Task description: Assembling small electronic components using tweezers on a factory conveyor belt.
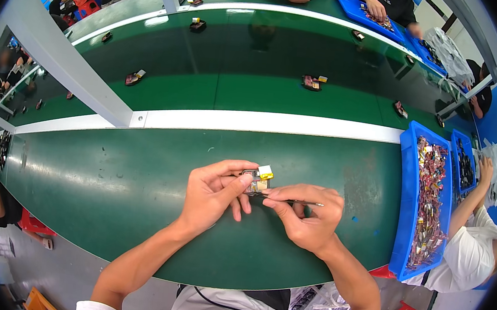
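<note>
Over the green tabletop my left hand (215,193) grips a small dark-framed electronic assembly (256,184), its thumb pressed on the near face. A white and yellow piece (265,172) sticks up from the assembly's far edge. My right hand (311,215) pinches thin metal tweezers (309,203) between thumb and forefinger. They lie almost level, with the tip end at the assembly's lower right edge and the other end pointing right. Whether the tip touches a part is too small to tell.
A blue bin (405,200) full of small reddish parts stands at the right table edge. Beyond the white rail (263,122) runs a green conveyor belt (236,97) carrying several similar assemblies. A grey post (72,54) rises at left. Co-workers sit across, left and right.
</note>
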A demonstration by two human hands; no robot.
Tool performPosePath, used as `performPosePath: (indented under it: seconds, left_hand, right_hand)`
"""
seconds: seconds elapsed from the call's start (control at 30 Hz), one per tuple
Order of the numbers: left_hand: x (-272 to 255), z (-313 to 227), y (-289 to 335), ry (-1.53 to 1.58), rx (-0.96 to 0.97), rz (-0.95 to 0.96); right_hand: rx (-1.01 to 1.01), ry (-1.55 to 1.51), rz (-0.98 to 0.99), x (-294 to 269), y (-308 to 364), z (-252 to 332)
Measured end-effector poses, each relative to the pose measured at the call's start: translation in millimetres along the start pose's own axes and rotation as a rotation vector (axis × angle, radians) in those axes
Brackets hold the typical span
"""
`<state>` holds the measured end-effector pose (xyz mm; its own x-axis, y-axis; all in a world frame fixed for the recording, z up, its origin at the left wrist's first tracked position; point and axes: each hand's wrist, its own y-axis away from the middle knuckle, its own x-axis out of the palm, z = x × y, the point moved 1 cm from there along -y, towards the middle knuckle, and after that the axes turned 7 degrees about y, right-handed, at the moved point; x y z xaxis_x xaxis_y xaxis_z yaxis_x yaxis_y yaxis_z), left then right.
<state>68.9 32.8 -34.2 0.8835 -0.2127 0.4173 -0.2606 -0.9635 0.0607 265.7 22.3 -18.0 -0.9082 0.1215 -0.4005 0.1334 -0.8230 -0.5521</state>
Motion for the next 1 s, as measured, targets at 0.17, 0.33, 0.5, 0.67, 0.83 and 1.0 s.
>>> performPosePath:
  seconds: [0.17, 0.33, 0.5, 0.67, 0.83, 1.0]
  left_hand:
    - [4.2, 3.5, 0.9, -0.047, -0.010, -0.033]
    - [7.5, 5.0, 2.7, -0.136, 0.004, -0.081]
    - [9.0, 7.1, 3.7, -0.204, 0.027, -0.107]
    - [9.8, 9.1, 4.3, -0.254, 0.060, -0.111]
    - [9.6, 10.5, 4.2, -0.278, 0.081, -0.118]
    - [8.7, 10.5, 0.4, -0.289, 0.087, -0.135]
  right_hand:
    - [-0.097, 0.067, 0.032, 0.2, -0.4, -0.7]
    - [-0.223, 0.147, 0.024, 2.2, 0.4, -2.0]
    - [-0.221, 0.158, 0.037, 1.8, 1.9, -2.9]
    - [-0.230, 0.157, 0.042, 2.7, 1.2, -1.8]
    - [-0.206, 0.137, 0.038, 3.7, 2.7, -2.5]
    - [-0.230, 0.175, 0.038, 6.3, 3.2, -4.1]
